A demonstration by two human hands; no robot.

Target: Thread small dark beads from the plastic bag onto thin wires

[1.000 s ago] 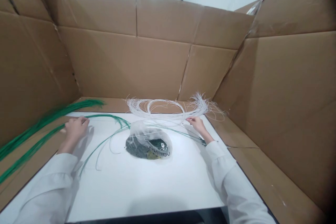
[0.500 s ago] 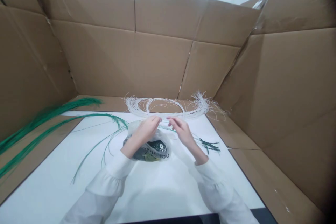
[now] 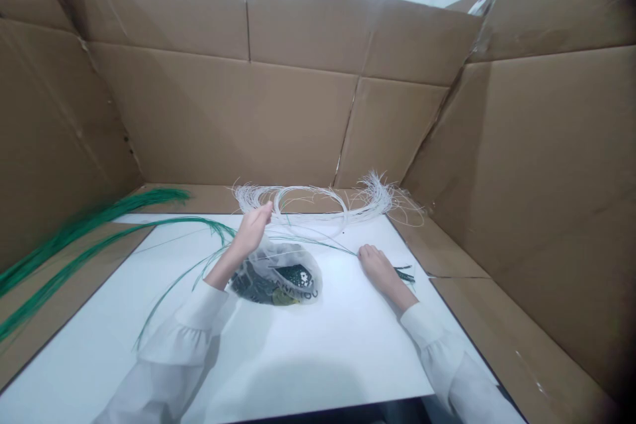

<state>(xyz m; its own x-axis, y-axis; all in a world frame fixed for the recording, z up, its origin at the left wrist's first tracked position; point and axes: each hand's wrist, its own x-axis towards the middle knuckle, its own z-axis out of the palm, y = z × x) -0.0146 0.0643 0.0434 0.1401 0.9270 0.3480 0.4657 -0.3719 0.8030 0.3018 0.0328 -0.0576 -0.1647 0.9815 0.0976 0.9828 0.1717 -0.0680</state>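
- Step in hand (judged): handling thin green flexible strands (image 3: pixel 328 245), between the hands.
- Right hand (image 3: pixel 378 269): curled at strands; left hand (image 3: pixel 252 230): fingers together; grips cannot be confirmed.
- Next move calls for fingertip precision.
- White flat tabletop (image 3: pixel 318 338) below hands; brown cardboard wall (image 3: pixel 298 122) beyond.

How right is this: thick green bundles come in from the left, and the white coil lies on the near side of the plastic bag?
One thing is off: the head view shows the white coil on the far side of the plastic bag. The thick green bundles do come in from the left.
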